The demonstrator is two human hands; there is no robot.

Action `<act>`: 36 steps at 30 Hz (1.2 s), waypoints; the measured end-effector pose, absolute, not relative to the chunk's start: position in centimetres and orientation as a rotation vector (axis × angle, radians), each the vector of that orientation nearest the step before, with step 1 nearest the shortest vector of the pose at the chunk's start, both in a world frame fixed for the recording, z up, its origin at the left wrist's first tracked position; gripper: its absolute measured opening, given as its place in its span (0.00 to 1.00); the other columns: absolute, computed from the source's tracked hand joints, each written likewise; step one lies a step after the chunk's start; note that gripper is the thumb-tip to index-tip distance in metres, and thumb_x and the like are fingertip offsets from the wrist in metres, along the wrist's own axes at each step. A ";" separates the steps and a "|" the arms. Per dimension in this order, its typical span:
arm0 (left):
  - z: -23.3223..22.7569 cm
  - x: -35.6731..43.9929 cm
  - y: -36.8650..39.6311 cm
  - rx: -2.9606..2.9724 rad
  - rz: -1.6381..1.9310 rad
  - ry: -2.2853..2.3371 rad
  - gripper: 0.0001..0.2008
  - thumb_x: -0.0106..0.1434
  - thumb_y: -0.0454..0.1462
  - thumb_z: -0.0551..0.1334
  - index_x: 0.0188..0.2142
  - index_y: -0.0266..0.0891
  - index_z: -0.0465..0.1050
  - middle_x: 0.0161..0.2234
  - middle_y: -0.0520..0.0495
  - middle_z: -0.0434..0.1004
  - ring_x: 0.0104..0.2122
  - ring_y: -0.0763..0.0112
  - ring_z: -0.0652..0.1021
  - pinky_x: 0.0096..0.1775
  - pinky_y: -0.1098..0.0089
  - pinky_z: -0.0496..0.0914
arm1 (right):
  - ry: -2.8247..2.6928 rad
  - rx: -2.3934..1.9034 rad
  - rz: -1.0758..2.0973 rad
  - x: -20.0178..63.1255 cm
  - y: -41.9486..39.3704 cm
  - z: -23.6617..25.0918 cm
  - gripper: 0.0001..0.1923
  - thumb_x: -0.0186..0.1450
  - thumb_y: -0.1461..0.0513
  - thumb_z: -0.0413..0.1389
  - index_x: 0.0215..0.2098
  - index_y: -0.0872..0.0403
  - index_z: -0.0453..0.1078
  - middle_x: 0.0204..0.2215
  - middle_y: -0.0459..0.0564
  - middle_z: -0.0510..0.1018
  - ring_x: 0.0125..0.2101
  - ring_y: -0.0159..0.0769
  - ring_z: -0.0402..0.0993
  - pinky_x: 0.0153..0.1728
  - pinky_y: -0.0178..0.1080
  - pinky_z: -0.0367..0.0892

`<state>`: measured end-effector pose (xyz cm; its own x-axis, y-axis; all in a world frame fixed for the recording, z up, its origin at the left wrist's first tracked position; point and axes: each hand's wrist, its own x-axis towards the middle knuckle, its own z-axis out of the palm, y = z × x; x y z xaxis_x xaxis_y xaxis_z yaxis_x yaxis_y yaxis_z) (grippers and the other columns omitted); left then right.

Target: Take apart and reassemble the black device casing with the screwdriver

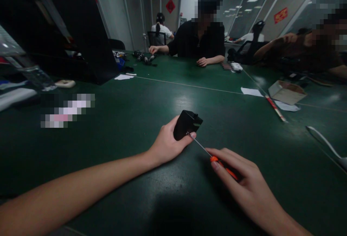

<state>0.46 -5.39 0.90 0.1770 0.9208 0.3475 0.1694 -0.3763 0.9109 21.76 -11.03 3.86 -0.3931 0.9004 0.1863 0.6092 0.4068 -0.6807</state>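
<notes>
Black device gripped by left hand | right hand grips orange screwdriver, tip at device | cardboard box: contents unclear

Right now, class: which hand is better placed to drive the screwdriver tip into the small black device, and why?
The right hand. It already grips the orange-handled screwdriver, whose tip meets the black device. The left hand is wrapped around that device, steadying it on the green table.

Two bare forearms are shown, ending in the left hand and right hand; no sleeves, gloves or jewellery are worn.
</notes>
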 end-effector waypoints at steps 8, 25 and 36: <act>0.6 0.4 -5.2 1.721 1.270 1.056 0.18 0.62 0.41 0.64 0.49 0.36 0.69 0.40 0.46 0.77 0.39 0.65 0.76 0.43 0.67 0.70 | -2.141 -1.281 0.692 21.9 -11.1 3.7 0.16 0.70 0.57 0.51 0.53 0.51 0.73 0.37 0.50 0.79 0.36 0.35 0.76 0.35 0.35 0.72; 0.1 0.5 -5.1 1.667 1.315 0.999 0.22 0.62 0.41 0.65 0.54 0.37 0.67 0.47 0.43 0.76 0.46 0.61 0.76 0.47 0.64 0.71 | -1.600 -1.539 1.472 21.4 -11.1 3.6 0.29 0.64 0.44 0.54 0.55 0.53 0.71 0.20 0.41 0.66 0.16 0.27 0.61 0.14 0.31 0.57; 0.3 0.5 -5.2 1.688 1.302 1.026 0.21 0.62 0.41 0.64 0.53 0.37 0.67 0.45 0.44 0.76 0.44 0.62 0.76 0.46 0.65 0.71 | -1.418 -1.451 1.626 21.5 -10.9 3.2 0.27 0.63 0.46 0.59 0.54 0.52 0.71 0.25 0.42 0.68 0.15 0.20 0.58 0.12 0.26 0.52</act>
<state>0.46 -5.20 0.27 0.1589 0.9157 0.3691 0.1447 -0.3914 0.9088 21.50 -10.88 3.23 -0.2783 0.8878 -0.3666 0.2423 -0.3044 -0.9212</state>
